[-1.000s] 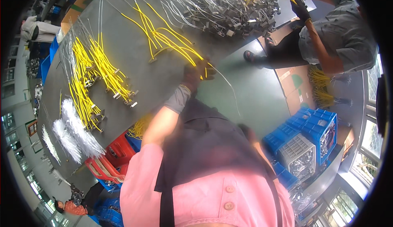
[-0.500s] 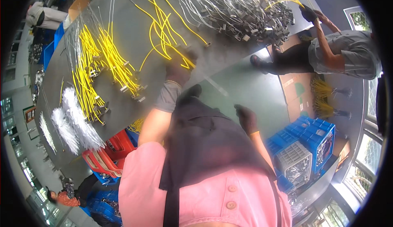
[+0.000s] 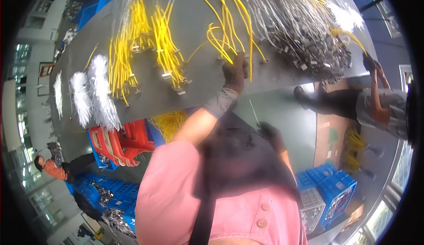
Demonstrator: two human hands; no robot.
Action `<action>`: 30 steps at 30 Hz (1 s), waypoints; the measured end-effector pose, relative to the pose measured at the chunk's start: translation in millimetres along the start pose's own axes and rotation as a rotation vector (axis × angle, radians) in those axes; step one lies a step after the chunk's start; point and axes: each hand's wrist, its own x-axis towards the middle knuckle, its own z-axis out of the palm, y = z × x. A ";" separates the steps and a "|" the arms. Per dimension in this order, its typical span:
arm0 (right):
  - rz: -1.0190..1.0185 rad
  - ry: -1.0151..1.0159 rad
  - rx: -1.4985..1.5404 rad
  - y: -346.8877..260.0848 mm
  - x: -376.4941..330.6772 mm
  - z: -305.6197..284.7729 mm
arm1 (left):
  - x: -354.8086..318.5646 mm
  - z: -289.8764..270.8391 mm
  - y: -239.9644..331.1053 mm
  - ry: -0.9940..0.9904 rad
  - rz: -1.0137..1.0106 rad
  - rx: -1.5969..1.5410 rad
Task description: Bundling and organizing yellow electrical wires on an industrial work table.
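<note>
Your right hand [image 3: 270, 135], gloved and low over your dark apron [image 3: 238, 156], looks pinched on a thin wire [image 3: 253, 112], though the blur keeps me from being sure. Your left hand [image 3: 234, 72] reaches up to the near edge of the grey table [image 3: 198, 75], its fingers curled around the ends of the yellow cables [image 3: 227, 37]. You seem to be picking one cable from that loose bunch; next, separate one cleanly before pulling it clear of the grey bundle [image 3: 300, 28] beyond.
</note>
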 end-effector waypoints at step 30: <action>0.275 0.360 0.337 -10.3 11.3 -24.5 | -28.7 3.2 -29.0 -0.309 -0.065 -0.083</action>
